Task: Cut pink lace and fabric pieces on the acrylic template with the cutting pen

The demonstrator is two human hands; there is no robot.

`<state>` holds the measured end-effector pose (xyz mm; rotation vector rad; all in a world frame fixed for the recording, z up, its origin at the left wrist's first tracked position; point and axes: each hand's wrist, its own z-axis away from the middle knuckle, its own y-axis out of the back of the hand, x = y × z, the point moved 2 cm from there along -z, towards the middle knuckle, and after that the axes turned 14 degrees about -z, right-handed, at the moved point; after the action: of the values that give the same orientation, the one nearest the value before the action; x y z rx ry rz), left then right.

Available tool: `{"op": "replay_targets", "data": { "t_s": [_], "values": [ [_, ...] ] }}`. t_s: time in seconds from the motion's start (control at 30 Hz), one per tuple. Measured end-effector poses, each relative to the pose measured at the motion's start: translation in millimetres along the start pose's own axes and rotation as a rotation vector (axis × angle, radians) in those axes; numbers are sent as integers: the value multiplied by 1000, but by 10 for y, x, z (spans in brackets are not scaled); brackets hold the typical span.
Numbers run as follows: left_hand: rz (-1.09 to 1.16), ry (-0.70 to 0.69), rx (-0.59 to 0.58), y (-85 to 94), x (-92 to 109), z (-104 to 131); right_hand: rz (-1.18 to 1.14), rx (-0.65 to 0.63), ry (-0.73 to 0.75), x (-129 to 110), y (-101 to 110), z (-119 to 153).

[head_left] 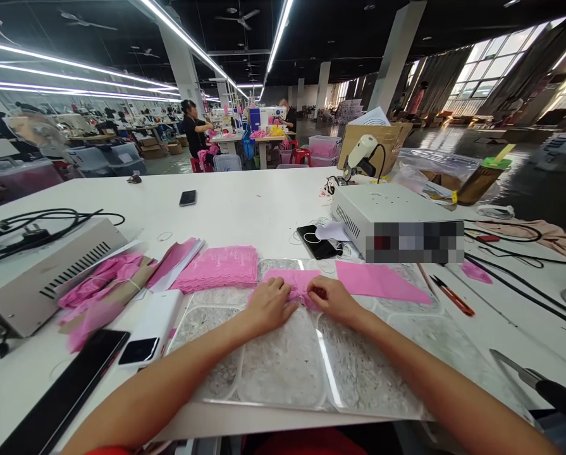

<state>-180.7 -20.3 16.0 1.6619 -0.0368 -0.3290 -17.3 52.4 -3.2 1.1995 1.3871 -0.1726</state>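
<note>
A small pink fabric piece [295, 276] with a lacy lower edge lies on the clear patterned mat [283, 373] in front of me. My left hand [270, 306] rests on its left part, fingers curled down onto the cloth and thumb pointing right. At the right end, my right hand [332, 298] pinches the near edge between thumb and forefinger. The fingertips partly hide the cloth. Just left of it sits a neat stack of pink lace pieces [221, 265]. To the right, a flat plain pink panel [380, 282] lies on the mat.
Right side: orange-handled snips [453, 296], scissors [529, 376], a grey machine box [401, 205] and cables. Left side: another box [74, 272], pink scraps [102, 278], a white device [152, 325] and a long black object [69, 392]. Phones [315, 242] lie farther back. People work beyond.
</note>
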Motion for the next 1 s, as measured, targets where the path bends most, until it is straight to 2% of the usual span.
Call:
{"op": "replay_targets", "data": {
  "t_s": [0.1,0.23,0.43,0.77,1.0],
  "values": [
    [20,11,-4,35,-16,15,-30,-4,1,-11,39,-17],
    [109,67,65,73,45,-61,-28,-34,26,-63,41,-12],
    [132,103,69,-32,157,-226,7,-27,98,-149,69,3],
    [129,251,6,-84,-53,-82,-65,108,114,-306,233,-77],
    [141,287,-38,-59,-114,-3,-181,230,86,-418,363,-170]
  ]
}}
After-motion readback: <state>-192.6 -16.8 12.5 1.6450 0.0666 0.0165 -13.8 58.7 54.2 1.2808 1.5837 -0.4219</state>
